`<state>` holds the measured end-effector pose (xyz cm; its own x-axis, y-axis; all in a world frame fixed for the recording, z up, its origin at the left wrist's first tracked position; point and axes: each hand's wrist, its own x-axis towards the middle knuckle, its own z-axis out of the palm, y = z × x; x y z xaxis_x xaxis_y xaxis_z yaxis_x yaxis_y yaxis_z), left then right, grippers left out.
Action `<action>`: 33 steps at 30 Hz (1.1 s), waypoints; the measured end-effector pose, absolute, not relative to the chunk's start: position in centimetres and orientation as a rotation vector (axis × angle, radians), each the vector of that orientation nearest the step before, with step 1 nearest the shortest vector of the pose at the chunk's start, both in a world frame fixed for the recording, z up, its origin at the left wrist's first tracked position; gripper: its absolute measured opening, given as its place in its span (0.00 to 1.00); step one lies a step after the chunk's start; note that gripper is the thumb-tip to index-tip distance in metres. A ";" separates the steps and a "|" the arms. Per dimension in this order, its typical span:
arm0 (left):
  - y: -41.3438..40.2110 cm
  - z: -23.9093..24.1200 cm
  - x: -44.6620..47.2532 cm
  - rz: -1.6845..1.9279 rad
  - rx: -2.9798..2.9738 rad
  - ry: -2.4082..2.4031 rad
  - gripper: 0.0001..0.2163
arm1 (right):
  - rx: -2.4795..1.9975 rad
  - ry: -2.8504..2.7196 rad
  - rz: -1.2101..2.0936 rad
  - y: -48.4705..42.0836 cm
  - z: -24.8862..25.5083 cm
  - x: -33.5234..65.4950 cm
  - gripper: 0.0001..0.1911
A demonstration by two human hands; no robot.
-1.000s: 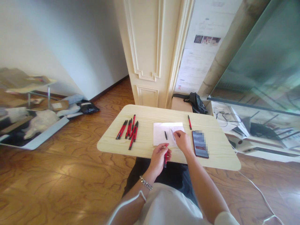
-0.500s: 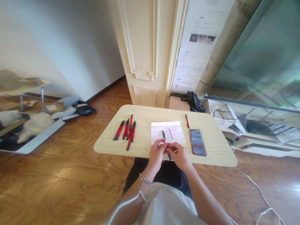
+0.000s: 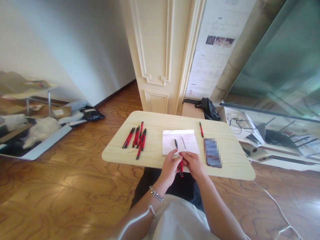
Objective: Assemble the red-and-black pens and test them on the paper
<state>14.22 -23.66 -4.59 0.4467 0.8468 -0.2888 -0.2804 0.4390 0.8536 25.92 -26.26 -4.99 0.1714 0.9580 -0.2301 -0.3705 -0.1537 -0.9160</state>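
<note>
Both hands meet at the table's near edge around a red pen barrel [image 3: 181,168] with a dark lower end. My left hand [image 3: 170,167] has its thumb and fingers closed on the barrel from the left. My right hand [image 3: 194,165] pinches it from the other side, its fingertips partly hidden. Just beyond them lies a sheet of white paper [image 3: 167,141]. On the paper rest a short black pen part [image 3: 176,143] and a thin dark pen refill [image 3: 184,143], lying apart from each other.
Several red and black pens [image 3: 140,141] lie in a loose group on the left of the table [image 3: 115,150]. To the right are a single pen [image 3: 201,129] and a phone [image 3: 212,152]. A white cable [image 3: 272,200] runs over the floor at the right.
The red barrel has turned in my hands, its red part now pointing down toward me instead of away. The black part now lies apart from it on the paper.
</note>
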 end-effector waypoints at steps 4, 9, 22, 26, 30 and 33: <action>-24.1 -4.6 14.2 0.784 0.841 0.818 0.28 | -1.107 -0.666 1.391 -26.8 -5.1 26.0 0.14; -24.4 -4.2 14.1 0.744 0.870 0.815 0.29 | -1.116 -0.682 1.412 -26.9 -5.8 26.4 0.14; -24.0 -5.0 13.5 0.747 0.933 0.832 0.23 | -1.969 -1.283 0.457 -20.2 -5.8 32.2 0.12; -23.6 -5.2 13.3 0.795 0.909 0.797 0.19 | -2.055 -1.439 0.298 -19.4 -6.3 31.8 0.12; -23.0 -5.1 13.1 0.827 0.919 0.826 0.20 | -2.004 -1.371 0.333 -20.4 -5.6 31.1 0.14; -22.6 -5.2 13.0 0.891 0.978 0.855 0.19 | -1.857 -1.304 0.494 -22.6 -4.2 30.0 0.15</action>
<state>13.03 -22.57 -5.16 0.3828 0.9042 -0.1894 -0.2273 0.2909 0.9294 30.04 -22.63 -4.21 0.3931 0.9111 0.1241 0.5999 -0.1518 -0.7855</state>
